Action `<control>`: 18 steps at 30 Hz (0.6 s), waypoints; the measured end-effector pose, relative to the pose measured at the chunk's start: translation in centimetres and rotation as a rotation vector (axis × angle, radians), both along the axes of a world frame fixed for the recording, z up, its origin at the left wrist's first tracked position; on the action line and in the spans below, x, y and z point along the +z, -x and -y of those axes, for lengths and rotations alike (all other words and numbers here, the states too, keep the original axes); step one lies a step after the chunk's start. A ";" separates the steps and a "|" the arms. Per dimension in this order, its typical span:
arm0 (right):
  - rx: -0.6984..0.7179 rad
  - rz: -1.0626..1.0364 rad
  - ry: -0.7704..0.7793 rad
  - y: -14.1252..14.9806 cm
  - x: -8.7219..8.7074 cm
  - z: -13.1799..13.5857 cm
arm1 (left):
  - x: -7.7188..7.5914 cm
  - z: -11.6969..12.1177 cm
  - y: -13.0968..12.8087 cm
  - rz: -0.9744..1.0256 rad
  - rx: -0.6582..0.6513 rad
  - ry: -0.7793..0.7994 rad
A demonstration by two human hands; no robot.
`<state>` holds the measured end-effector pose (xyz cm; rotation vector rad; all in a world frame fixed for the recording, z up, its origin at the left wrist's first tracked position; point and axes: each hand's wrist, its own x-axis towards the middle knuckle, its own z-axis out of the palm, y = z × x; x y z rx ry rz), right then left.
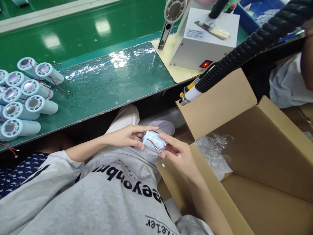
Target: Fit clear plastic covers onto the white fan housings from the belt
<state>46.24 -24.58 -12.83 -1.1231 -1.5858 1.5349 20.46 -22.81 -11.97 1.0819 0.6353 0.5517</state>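
Above my lap, both hands grip a pale blue cylindrical housing [153, 141] from its two ends. Around its left end close the fingers of my left hand [127, 135]. My right hand [179, 151] has its thumb and fingers on the other end. Thin red and black wires with small white connectors hang across the housing's side and below it. On the bench to the left stand and lie several similar pale blue cylinders [34, 104], with round silvery centres in their ringed ends and wires trailing from some.
A green bench [117, 78] runs across in front. On it sits a white machine box [207, 36] with a lit red switch and a knife [212, 30] on top. A black corrugated hose [244, 49] slants over an open cardboard box [269, 156] holding clear plastic pieces [212, 153].
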 end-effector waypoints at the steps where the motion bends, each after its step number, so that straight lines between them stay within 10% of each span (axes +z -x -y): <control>1: 0.004 -0.018 0.041 -0.1 0.0 0.0 | 0.1 0.0 -0.1 0.004 0.004 -0.008; 13: -0.012 -0.068 0.129 1.4 -1.7 0.6 | -1.4 0.1 -1.0 -0.212 0.014 0.077; 16: -0.005 0.031 0.107 -1.2 -3.0 -1.1 | -0.2 -0.8 0.7 -0.453 -0.006 0.107; 18: -0.268 0.259 0.102 -5.4 -3.7 -3.1 | 1.2 -3.2 2.7 -0.693 0.078 -0.055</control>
